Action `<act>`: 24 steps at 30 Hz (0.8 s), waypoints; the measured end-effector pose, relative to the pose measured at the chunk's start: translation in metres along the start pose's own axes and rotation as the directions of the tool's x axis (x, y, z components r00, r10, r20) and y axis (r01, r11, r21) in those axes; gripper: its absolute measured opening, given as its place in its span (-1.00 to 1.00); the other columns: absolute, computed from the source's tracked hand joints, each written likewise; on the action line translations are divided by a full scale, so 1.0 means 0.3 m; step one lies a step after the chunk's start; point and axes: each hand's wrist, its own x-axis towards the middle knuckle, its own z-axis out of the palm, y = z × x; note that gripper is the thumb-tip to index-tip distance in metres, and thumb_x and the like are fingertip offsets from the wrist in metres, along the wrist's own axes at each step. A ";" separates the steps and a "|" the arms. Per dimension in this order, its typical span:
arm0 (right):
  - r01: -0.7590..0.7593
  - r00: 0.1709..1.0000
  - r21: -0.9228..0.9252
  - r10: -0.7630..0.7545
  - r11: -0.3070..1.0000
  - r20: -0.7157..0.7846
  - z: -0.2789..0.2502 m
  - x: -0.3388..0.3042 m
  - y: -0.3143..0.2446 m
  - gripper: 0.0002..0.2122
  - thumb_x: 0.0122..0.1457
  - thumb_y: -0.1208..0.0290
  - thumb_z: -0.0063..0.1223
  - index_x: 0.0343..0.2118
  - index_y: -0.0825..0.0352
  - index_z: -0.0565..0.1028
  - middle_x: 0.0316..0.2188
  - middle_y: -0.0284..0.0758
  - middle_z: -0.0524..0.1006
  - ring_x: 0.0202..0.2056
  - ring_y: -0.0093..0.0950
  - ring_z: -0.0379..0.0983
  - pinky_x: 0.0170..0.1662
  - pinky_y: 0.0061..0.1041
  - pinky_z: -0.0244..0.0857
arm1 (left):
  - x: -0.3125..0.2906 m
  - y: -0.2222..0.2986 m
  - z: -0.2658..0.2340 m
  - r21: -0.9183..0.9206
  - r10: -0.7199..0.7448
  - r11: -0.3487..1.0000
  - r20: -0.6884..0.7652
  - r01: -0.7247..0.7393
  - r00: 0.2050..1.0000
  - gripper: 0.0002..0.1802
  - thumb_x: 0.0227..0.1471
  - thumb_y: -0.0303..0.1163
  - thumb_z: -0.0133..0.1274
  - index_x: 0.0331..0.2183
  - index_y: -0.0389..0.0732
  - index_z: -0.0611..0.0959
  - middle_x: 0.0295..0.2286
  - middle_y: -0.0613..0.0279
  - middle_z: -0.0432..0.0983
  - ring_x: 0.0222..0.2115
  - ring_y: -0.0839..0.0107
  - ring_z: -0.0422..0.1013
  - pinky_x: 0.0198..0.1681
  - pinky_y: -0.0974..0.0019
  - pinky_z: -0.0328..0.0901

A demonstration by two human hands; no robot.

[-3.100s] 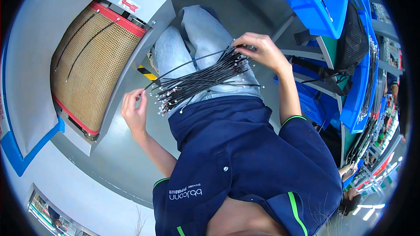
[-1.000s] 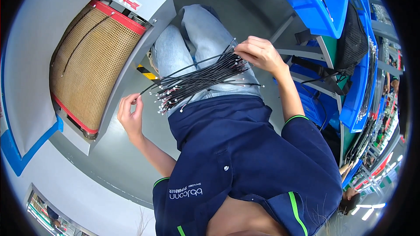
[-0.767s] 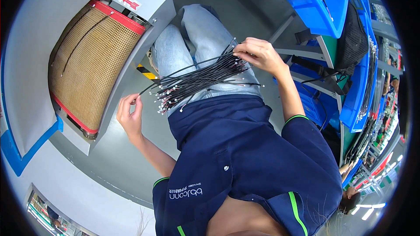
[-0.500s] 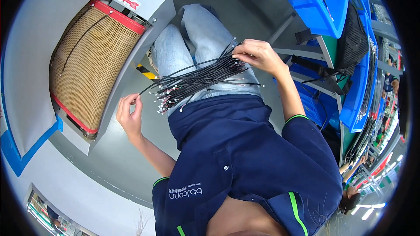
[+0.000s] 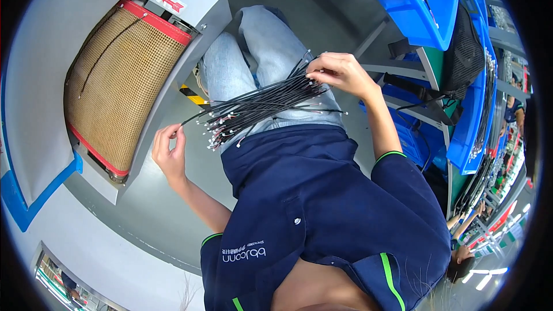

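Note:
A bundle of thin black cables (image 5: 262,106) with small white connectors at the ends lies across my lap. At its left, my left hand (image 5: 169,151) pinches the end of one cable (image 5: 193,118), which stretches out from the pile toward the right. My right hand (image 5: 341,75) is closed at the bundle's right end, thumb and forefinger pressed together on a cable; their exact grip is partly hidden by the fingers.
On the left stands a machine with a tan mesh conveyor belt (image 5: 118,86) edged in red. Two black cables, one of them (image 5: 109,52) near its middle, lie on the belt. Blue bins (image 5: 406,6) with cables and a black mesh bag (image 5: 465,52) are at the right.
The cable between my hands has dropped nearer the bundle and looks straighter. Both hands have barely moved. The belt's cables have shifted very slightly.

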 end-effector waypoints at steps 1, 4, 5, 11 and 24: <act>-0.007 1.000 0.001 0.007 1.000 -0.009 0.001 -0.001 0.000 -0.90 0.05 0.43 0.12 -0.40 0.32 0.51 -0.52 -0.33 0.49 -0.49 -0.41 0.44 -0.44 -0.51 0.32 | 0.002 0.002 0.000 -0.002 0.003 1.000 -0.006 -0.003 1.000 -0.85 -0.20 -0.67 0.17 -0.45 -0.31 0.59 -0.52 0.20 0.51 -0.55 0.43 0.38 -0.47 0.45 0.29; -0.021 1.000 0.015 0.021 1.000 -0.018 0.002 0.000 0.001 -0.90 0.07 0.42 0.11 -0.40 0.32 0.51 -0.51 -0.34 0.49 -0.49 -0.42 0.44 -0.44 -0.51 0.32 | 0.002 0.001 0.000 0.003 0.002 1.000 -0.005 -0.002 1.000 -0.85 -0.20 -0.67 0.17 -0.46 -0.31 0.58 -0.52 0.20 0.51 -0.55 0.43 0.37 -0.47 0.44 0.29; -0.027 0.999 0.027 0.028 0.999 -0.018 0.002 0.000 0.001 -0.89 0.07 0.41 0.11 -0.39 0.32 0.51 -0.51 -0.34 0.49 -0.49 -0.44 0.44 -0.44 -0.52 0.32 | 0.001 0.001 0.000 0.010 -0.003 1.000 0.002 0.003 1.000 -0.85 -0.21 -0.67 0.17 -0.46 -0.31 0.58 -0.52 0.20 0.51 -0.55 0.43 0.37 -0.47 0.44 0.29; -0.057 0.998 0.070 0.058 0.996 -0.006 0.007 0.007 0.000 -0.91 0.05 0.46 0.11 -0.40 0.33 0.49 -0.54 -0.35 0.47 -0.51 -0.47 0.42 -0.44 -0.54 0.32 | 0.002 -0.004 0.001 0.010 -0.019 1.000 -0.019 0.019 1.000 -0.85 -0.21 -0.68 0.16 -0.47 -0.31 0.58 -0.52 0.21 0.51 -0.54 0.43 0.37 -0.47 0.45 0.29; 0.024 0.993 -0.045 -0.018 0.999 0.120 0.026 0.033 -0.014 -0.86 -0.13 0.55 0.12 -0.47 0.33 0.40 -0.61 -0.33 0.41 -0.54 -0.40 0.39 -0.44 -0.47 0.27 | 0.008 -0.023 -0.023 0.011 -0.020 1.000 -0.010 0.021 1.000 -0.84 -0.20 -0.68 0.16 -0.44 -0.31 0.59 -0.51 0.20 0.51 -0.53 0.43 0.38 -0.48 0.45 0.31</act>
